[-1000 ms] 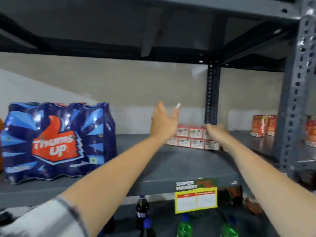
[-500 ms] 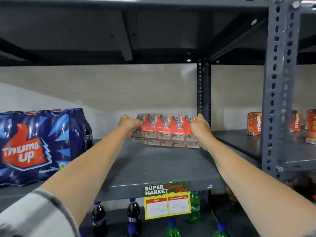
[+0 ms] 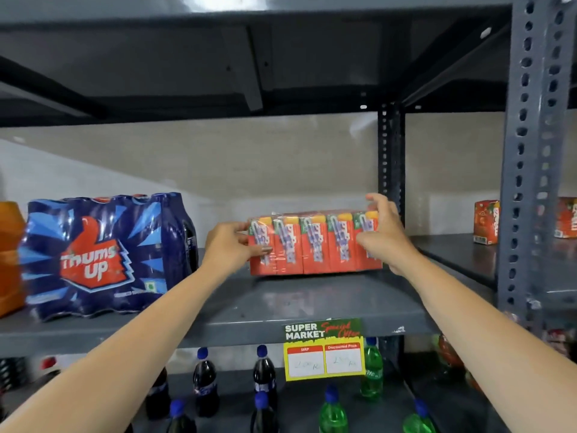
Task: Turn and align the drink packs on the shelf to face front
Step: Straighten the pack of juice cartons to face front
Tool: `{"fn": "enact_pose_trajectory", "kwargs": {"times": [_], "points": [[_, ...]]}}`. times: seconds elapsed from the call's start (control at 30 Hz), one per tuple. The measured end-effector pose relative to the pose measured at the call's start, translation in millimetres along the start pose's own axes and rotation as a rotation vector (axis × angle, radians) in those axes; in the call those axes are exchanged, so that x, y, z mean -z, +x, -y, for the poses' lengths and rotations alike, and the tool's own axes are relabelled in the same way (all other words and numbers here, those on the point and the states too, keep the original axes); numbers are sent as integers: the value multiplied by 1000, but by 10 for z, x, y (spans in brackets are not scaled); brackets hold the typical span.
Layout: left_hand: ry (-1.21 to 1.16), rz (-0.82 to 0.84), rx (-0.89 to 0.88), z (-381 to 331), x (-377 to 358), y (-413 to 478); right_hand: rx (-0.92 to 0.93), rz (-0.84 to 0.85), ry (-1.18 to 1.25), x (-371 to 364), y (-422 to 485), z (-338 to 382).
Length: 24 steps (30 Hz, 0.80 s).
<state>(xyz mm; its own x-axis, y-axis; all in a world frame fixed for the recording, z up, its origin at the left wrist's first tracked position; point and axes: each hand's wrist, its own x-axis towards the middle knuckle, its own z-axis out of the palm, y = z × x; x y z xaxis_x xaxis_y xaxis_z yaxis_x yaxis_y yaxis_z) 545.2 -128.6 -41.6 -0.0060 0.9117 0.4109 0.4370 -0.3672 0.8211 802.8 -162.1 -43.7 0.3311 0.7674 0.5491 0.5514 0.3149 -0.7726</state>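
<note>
A shrink-wrapped pack of orange juice cartons (image 3: 315, 243) stands upright on the grey shelf (image 3: 281, 307), its straw side towards me. My left hand (image 3: 229, 245) grips its left end, thumb on the front. At the pack's right end my right hand (image 3: 385, 232) holds the top corner and front with curled fingers. Left of it stands a blue Thums Up bottle pack (image 3: 100, 254), its logo facing front.
An orange bottle (image 3: 9, 257) is at the far left edge. A grey upright post (image 3: 527, 170) divides off the right bay, where single orange cartons (image 3: 485, 221) stand. A price tag (image 3: 324, 350) hangs from the shelf's front lip. Cola and green bottles (image 3: 265, 376) fill the shelf below.
The juice pack lay flat at the back of the shelf. Both hands took hold of its ends, tipped it upright and turned the straw side towards me.
</note>
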Motion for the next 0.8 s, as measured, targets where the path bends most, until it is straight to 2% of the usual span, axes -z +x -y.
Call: {"fn": "enact_pose_trajectory", "kwargs": {"times": [0.13, 0.17, 0.23, 0.3, 0.33, 0.4, 0.47, 0.53, 0.7, 0.8], "points": [[93, 50, -55, -17, 50, -180, 133, -16, -345, -95, -144, 14], [90, 75, -57, -36, 39, -241, 136, -22, -313, -93, -151, 36], [103, 75, -38, -70, -59, -397, 54, -63, -91, -33, -83, 78], [0, 103, -42, -136, -244, -574, -109, -129, 163, 45, 17, 111], [-82, 150, -25, -168, -355, -639, -212, -129, 246, 80, 57, 129], [-240, 199, 77, -212, -533, -637, -371, -26, 323, 110, 67, 145], [-309, 174, 190, -258, -629, -532, -407, 53, 292, 108, 31, 95], [-329, 160, 209, -264, -679, -383, -387, 50, 214, 94, 0, 71], [-428, 216, 266, -92, -730, 62, -239, 67, -54, 121, -84, 157], [-590, 298, 291, 108, -826, 340, -131, 83, -243, 132, -300, 284]]}}
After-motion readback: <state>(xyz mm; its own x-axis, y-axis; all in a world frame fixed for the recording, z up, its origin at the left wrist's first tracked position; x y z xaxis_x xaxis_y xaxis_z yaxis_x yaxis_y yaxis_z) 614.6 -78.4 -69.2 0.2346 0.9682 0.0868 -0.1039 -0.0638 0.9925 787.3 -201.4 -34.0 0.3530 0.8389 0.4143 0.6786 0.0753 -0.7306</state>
